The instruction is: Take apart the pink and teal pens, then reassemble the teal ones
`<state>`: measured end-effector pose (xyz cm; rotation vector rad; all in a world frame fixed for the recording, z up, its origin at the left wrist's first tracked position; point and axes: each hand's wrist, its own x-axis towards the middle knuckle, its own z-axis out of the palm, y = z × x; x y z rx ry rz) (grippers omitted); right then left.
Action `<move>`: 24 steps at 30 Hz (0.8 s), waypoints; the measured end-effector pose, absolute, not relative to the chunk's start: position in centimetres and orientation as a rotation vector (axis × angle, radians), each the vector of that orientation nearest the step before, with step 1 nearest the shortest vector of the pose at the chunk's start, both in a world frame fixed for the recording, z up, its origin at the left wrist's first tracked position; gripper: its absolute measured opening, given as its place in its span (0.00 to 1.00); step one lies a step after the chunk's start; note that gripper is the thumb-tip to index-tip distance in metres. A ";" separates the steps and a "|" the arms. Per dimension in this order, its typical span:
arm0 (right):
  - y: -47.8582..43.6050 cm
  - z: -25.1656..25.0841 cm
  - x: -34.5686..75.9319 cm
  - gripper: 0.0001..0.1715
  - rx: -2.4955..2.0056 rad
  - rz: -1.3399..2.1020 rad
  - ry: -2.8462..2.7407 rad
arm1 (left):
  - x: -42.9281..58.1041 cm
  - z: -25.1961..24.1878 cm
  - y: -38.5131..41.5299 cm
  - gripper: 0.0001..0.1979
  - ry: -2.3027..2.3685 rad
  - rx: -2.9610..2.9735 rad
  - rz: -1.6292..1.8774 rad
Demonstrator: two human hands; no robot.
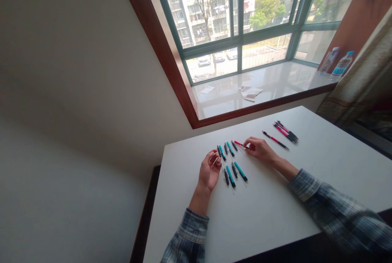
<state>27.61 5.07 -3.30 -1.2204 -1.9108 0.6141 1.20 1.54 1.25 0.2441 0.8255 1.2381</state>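
Note:
My right hand [260, 149] has its thumb and fingers pinched on a red pen barrel [238, 143] with a dark end, low over the white table. My left hand [210, 171] rests palm up beside the pen parts, its fingers loosely curled and apart, with nothing visible in them. Between the hands lie taken-apart pens in small groups: teal barrels [230, 176], black grip pieces [226, 177] and thin white refills [245, 182]. Another teal barrel [240, 170] lies at the near right of these groups.
Several whole red-and-black pens [285, 132] lie together at the table's far right, with a single pen [275, 140] apart from them. Beyond the white table [269, 218] is a windowsill [223, 101] with papers [250, 92] and plastic bottles [341, 66]. A curtain [358, 71] hangs right.

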 end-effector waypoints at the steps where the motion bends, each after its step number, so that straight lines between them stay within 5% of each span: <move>1: 5.1 -3.3 27.6 0.06 -1.227 0.601 -1.930 | 1.2 1.2 1.6 0.10 0.825 0.244 1.240; 24: 5.8 -3.5 28.4 0.11 -1.377 0.480 -1.928 | 1.3 1.2 1.7 0.12 0.842 0.307 1.237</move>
